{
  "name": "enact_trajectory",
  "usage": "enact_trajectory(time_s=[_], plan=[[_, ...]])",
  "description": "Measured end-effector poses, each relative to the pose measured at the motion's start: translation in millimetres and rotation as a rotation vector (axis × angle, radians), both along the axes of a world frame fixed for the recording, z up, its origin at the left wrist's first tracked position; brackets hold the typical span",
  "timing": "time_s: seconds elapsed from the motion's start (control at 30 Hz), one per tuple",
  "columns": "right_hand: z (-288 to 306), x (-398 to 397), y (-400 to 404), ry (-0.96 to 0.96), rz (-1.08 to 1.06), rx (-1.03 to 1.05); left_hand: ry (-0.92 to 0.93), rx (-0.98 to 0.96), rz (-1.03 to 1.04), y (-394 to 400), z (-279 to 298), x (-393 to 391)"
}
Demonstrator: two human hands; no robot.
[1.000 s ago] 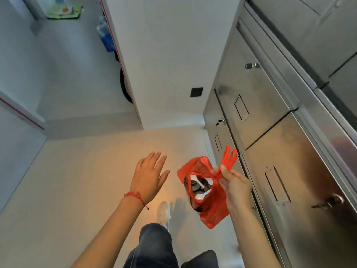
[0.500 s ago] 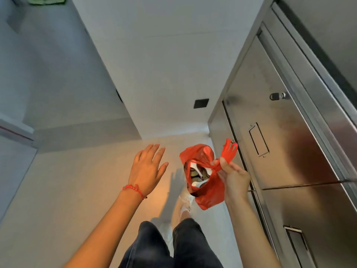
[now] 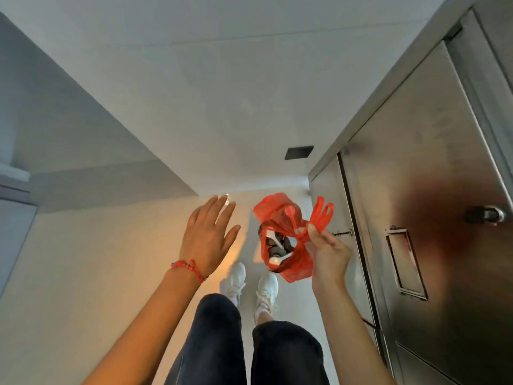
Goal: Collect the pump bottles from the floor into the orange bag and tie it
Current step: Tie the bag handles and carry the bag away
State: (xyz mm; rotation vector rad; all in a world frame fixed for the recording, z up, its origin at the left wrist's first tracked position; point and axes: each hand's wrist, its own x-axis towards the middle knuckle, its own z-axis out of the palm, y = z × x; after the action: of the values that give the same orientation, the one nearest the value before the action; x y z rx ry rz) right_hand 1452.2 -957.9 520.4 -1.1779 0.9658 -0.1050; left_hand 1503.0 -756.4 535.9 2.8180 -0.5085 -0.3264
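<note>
Two hands: right hand [image 3: 327, 254] pinches orange bag [image 3: 288, 232], seemingly holding pump bottles [image 3: 277, 245].

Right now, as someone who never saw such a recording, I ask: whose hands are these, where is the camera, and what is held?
There is no machine here. The camera sits on a person's head and looks down, so you see their own arms, dark trousers and white shoes on a pale floor. The right hand pinches the handles of an orange bag; white pump tops show through its open mouth. The left hand, with a red wrist string, is spread open and holds nothing. Steel cabinets stand on the right.
</note>
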Motion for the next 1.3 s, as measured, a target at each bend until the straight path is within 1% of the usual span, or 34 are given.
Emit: enact_trajectory(time_s=[0.17,0.4,0.53,0.67,0.83,1.03,1.3], plan=[[-58.2,39.4,-4.6,0.010,-0.019,-0.015,0.028,-0.008,-0.021,1.3,-50.6,39.6],[-164.1,78.3,-9.7,0.037,-0.063,-0.028,0.006,-0.059,-0.018,0.8,-141.2,82.6],[-225.0,92.3,-11.1,0.036,-0.057,-0.030,-0.001,-0.091,-0.020,-3.0,-195.7,95.3],[-277.2,107.2,-12.6,0.054,-0.052,-0.059,-0.009,-0.080,-0.039,-8.6,-250.3,102.5],[-335.3,125.6,-11.9,0.048,-0.054,-0.008,0.008,-0.060,-0.094,-16.1,-308.4,113.0],[-390.5,144.3,-13.6,0.061,-0.072,-0.001,0.006,-0.049,-0.081,-15.7,-358.7,125.8],[-438.1,148.8,-14.4,0.137,-0.007,-0.111,0.096,-0.015,-0.043,-14.5,-398.0,119.5]])
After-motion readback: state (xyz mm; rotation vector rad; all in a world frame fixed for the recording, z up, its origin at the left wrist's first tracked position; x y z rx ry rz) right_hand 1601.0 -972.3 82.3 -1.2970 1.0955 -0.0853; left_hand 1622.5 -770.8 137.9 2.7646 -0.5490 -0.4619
